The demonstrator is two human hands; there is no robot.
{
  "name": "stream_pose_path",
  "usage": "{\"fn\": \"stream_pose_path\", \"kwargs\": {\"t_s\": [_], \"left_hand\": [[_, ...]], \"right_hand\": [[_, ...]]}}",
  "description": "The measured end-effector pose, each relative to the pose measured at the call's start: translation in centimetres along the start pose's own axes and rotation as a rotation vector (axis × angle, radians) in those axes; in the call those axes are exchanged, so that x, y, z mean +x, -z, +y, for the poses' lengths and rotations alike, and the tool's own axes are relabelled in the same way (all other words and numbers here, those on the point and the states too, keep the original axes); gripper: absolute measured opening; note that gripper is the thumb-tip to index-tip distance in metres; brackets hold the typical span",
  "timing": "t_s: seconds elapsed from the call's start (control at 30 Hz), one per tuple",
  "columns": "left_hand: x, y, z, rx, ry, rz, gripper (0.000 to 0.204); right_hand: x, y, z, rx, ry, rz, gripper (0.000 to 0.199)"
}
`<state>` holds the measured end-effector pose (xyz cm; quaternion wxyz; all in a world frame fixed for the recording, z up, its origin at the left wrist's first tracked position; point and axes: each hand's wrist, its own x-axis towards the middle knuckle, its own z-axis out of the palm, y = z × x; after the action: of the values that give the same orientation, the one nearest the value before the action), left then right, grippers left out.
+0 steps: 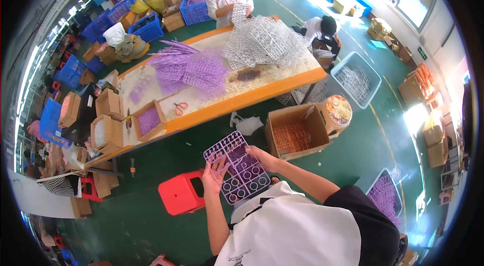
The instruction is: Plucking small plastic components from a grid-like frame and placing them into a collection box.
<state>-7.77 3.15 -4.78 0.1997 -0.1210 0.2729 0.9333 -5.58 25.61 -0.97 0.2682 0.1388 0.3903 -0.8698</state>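
Observation:
In front of my body I hold up a purple plastic sprue frame (245,169), a flat grid with rings and small moulded parts. My left hand (216,174) is at its left edge, fingers spread against the grid. The right edge is gripped by my right hand (260,158), whose fingers are partly hidden by the frame. On the table ahead lie a heap of similar purple frames (194,72) and a larger pile of clear-white frames (267,44).
An orange-edged table (247,92) stands ahead, bearing red-handled scissors (180,109) and a box of purple parts (149,121). A red stool (179,194) is at left, a carton of orange pieces (295,132) at right. One person stands across the table; another crouches near a light-blue bin (355,82).

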Motion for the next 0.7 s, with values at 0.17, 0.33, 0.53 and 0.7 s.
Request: {"fn": "stream_pose_path", "kwargs": {"t_s": [0.17, 0.33, 0.53, 0.7], "left_hand": [[0.1, -0.8, 0.5, 0.092, 0.051, 0.087, 0.039], [-2.3, -1.0, 0.3, 0.464, 0.216, 0.073, 0.04], [-4.3, -1.9, -1.7, 0.535, 0.078, 0.092, 0.034], [-3.2, 0.4, -3.5, 0.769, -0.114, 0.271, 0.029]], "right_hand": [[-1.4, 1.1, 0.9, -0.209, -0.099, -0.131, 0.029], [-1.6, 1.3, 0.9, -0.096, -0.021, -0.104, 0.03], [-0.9, 2.4, 2.9, -0.116, -0.04, 0.018, 0.03], [0.2, 2.3, 3.4, -0.586, 0.1, 0.132, 0.02]]}}
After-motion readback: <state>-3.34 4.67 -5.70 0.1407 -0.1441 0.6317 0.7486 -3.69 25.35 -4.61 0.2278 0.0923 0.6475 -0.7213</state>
